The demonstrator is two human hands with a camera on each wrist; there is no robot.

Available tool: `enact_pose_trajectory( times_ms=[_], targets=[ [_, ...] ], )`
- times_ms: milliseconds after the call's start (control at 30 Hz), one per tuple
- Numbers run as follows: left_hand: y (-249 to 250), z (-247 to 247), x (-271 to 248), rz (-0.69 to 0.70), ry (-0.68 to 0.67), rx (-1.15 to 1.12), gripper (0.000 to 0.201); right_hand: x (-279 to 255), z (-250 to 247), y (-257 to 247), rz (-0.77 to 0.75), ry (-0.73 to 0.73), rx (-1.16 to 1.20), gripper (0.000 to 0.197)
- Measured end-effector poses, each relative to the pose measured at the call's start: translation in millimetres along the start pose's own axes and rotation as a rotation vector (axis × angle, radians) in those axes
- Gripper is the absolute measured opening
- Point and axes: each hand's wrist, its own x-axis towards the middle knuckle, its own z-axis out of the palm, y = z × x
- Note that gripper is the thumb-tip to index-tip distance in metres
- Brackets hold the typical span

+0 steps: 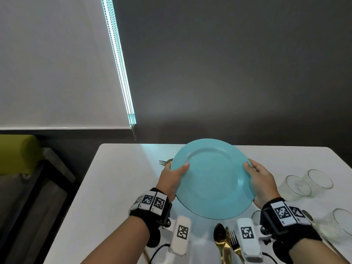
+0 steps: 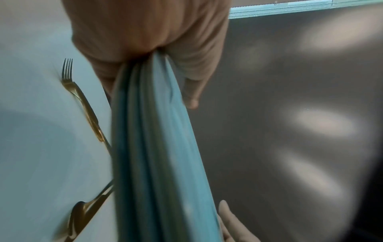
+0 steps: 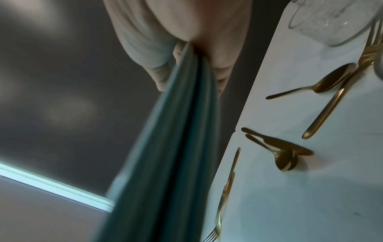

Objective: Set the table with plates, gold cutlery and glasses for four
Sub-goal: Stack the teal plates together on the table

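Both hands hold a stack of turquoise plates above the white table, tilted toward me. My left hand grips the left rim, thumb on top; my right hand grips the right rim the same way. In the left wrist view the plates show as several stacked edges, with a gold fork and a gold spoon on the table below. In the right wrist view the plates hang over gold spoons and a fork. Clear glasses stand at the right.
More gold cutlery lies near the table's front edge, between my wrists. Another glass stands at the right edge. A grey wall and a white roller blind rise behind the table. A yellow-green seat stands at the far left.
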Motion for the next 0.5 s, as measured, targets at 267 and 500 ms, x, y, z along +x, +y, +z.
enact_pose_trajectory(
  times_ms=[267, 500],
  targets=[
    [-8.6, -73.7, 23.9, 0.059, 0.472, -0.081, 0.037, -2.3, 34.6, -7.9, 0.056, -0.082, -0.18, 0.042],
    [-10.7, -166.8, 12.4, 0.029, 0.932, -0.041, 0.058, -11.0, 28.8, -1.2, 0.127, -0.088, -0.224, 0.018]
  ],
)
